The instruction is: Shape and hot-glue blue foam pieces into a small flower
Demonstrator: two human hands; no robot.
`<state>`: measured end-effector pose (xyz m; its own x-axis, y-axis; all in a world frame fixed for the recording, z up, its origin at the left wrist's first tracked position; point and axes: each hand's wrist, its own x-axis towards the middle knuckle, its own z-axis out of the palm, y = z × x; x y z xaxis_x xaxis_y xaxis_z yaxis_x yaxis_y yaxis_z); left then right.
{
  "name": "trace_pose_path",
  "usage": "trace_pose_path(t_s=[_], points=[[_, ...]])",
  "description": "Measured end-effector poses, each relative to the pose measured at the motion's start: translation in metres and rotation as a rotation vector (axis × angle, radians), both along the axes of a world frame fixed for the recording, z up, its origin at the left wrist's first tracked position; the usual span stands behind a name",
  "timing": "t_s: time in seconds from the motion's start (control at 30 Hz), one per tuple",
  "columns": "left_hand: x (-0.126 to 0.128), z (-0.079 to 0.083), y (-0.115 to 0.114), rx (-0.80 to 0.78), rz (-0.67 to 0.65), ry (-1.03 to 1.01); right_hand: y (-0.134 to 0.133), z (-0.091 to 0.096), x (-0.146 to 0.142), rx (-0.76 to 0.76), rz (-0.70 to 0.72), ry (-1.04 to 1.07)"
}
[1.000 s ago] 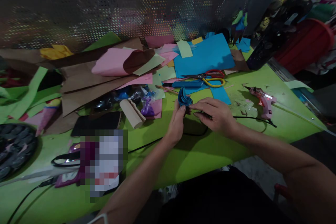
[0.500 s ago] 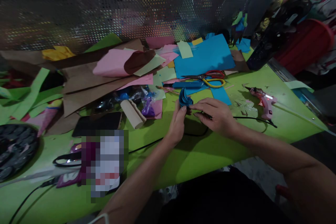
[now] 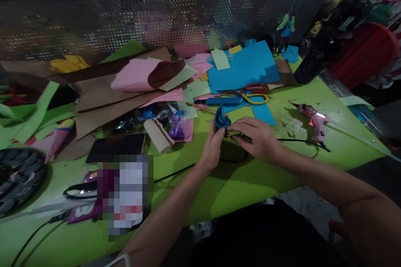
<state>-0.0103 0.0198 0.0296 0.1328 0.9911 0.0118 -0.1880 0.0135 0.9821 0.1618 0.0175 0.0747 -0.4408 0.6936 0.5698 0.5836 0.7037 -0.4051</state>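
Observation:
A layered, curled blue paper piece (image 3: pixel 222 117) stands up between my hands over the green table. My left hand (image 3: pixel 213 148) wraps round its lower left side, thumb toward me. From the right, my right hand (image 3: pixel 258 135) pinches at its lower edge with thumb and fingertips close together; whatever lies between those tips is too small and dark to make out. Just beyond my hands lie scissors (image 3: pixel 255 94) with red and yellow handles and a blue utility knife (image 3: pixel 224 101). A pink glue gun (image 3: pixel 316 123) rests to the right, its small light glowing.
Blue paper sheets (image 3: pixel 242 69), pink paper (image 3: pixel 136 74) and brown paper (image 3: pixel 94 108) cover the back of the table. At left are a cardboard roll (image 3: pixel 158 135), a phone (image 3: pixel 115 149) and a round black tray (image 3: pixel 20 179). A black cable (image 3: pixel 175 174) runs under my hands.
My left hand and the blue paper piece have shifted very slightly to the right. My right hand keeps the same pinch at its edge.

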Motion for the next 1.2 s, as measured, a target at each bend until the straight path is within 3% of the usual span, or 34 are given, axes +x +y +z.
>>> trace_pose_path(t_s=[0.47, 0.8, 1.2], points=[[0.000, -0.004, 0.001, 0.048, -0.006, 0.001, 0.000, 0.000, 0.000, 0.054, 0.010, -0.035], [-0.001, -0.003, -0.001, -0.003, 0.013, 0.014, 0.006, 0.012, 0.008, 0.001, -0.008, 0.128], [-0.002, -0.005, 0.000, 0.013, 0.004, 0.030, 0.007, 0.005, 0.007, -0.001, -0.002, 0.076]])
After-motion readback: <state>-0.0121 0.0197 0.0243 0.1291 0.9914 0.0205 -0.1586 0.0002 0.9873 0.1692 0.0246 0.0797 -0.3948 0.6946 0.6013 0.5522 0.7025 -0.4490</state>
